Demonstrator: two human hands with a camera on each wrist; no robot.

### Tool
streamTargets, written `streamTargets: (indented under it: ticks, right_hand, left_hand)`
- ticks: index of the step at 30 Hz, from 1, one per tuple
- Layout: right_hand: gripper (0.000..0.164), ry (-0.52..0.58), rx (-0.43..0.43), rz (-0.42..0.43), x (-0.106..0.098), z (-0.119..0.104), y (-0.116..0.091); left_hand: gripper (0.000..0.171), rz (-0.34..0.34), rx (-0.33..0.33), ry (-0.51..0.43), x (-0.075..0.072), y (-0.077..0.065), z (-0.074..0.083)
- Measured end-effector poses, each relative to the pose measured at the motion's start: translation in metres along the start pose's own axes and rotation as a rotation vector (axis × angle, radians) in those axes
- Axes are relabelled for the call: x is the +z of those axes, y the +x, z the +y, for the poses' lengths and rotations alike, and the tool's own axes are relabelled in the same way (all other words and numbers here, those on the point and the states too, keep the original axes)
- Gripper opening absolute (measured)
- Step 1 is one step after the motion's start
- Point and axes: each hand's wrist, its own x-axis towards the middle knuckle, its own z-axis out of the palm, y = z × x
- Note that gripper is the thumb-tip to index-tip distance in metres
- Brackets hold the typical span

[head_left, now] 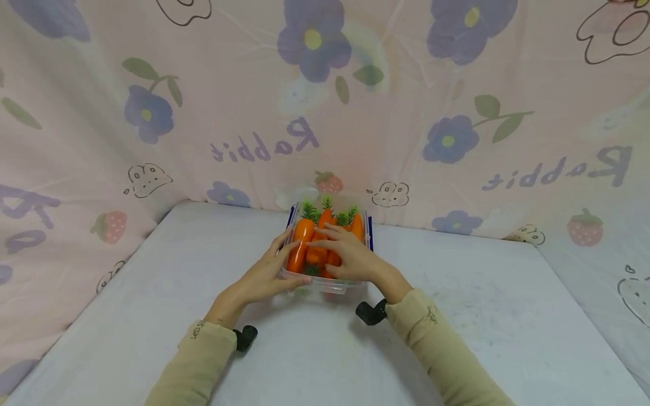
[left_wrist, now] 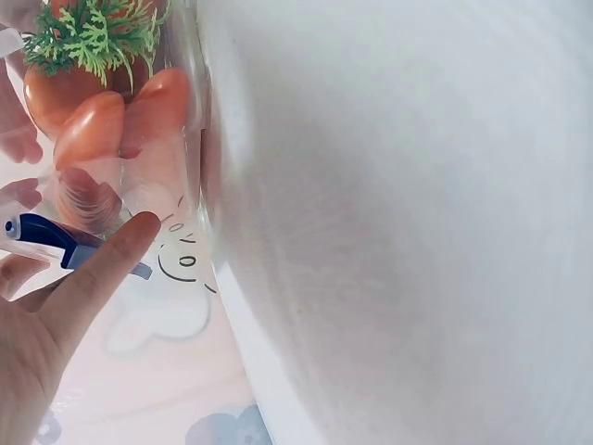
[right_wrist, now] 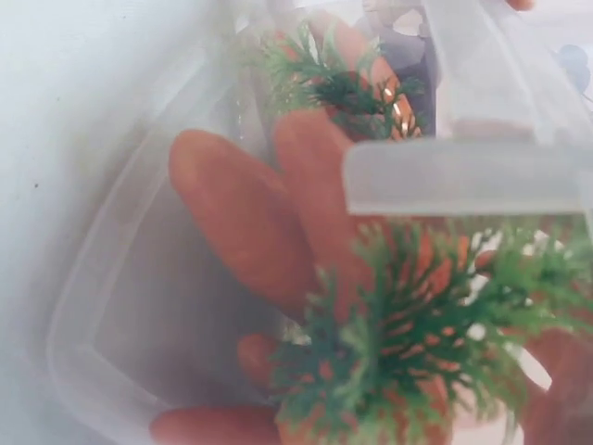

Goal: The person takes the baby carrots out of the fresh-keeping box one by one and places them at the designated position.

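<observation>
A clear plastic box point(head_left: 325, 286) with dark blue side clips stands at the back middle of the table, filled with several orange toy carrots point(head_left: 301, 242). Their green leafy tops point(right_wrist: 398, 343) show large in the right wrist view. My left hand point(head_left: 261, 279) lies along the box's left side, thumb extended at the front rim; the left wrist view shows it beside a blue clip point(left_wrist: 46, 234). Over the right half of the box is my right hand point(head_left: 350, 256), fingers spread above the carrots. Whether its fingertips touch them, I cannot tell.
The white table point(head_left: 152, 293) spreads around the box on both sides and in front. A printed cloth point(head_left: 355, 124) with flowers, rabbits and lettering hangs behind it, close to the box's back. Black camera mounts point(head_left: 372, 312) sit at both wrists.
</observation>
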Motion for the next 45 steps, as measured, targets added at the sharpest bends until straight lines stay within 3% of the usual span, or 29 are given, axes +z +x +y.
streamTargets:
  ticks: [12, 18, 25, 32, 45]
  right_hand:
    - [0.056, -0.078, 0.034, -0.114, 0.000, 0.000, 0.006]
    - [0.057, -0.138, 0.010, -0.085, -0.002, -0.001, 0.011]
    - [0.053, -0.145, 0.071, -0.105, -0.002, 0.000, 0.015]
    - [0.053, -0.201, 0.066, -0.070, 0.002, 0.003, 0.016]
    - [0.052, -0.047, 0.037, 0.031, -0.004, 0.002, 0.007]
  left_hand:
    - [0.090, -0.004, -0.002, 0.008, 0.000, 0.002, 0.000]
    - [0.089, 0.001, 0.007, 0.012, 0.000, 0.003, -0.001]
    - [0.089, -0.008, -0.002, 0.001, 0.001, 0.002, 0.001]
    - [0.090, -0.003, -0.004, -0.007, 0.001, 0.000, 0.001]
    - [0.091, -0.013, -0.005, -0.004, -0.001, 0.000, 0.002]
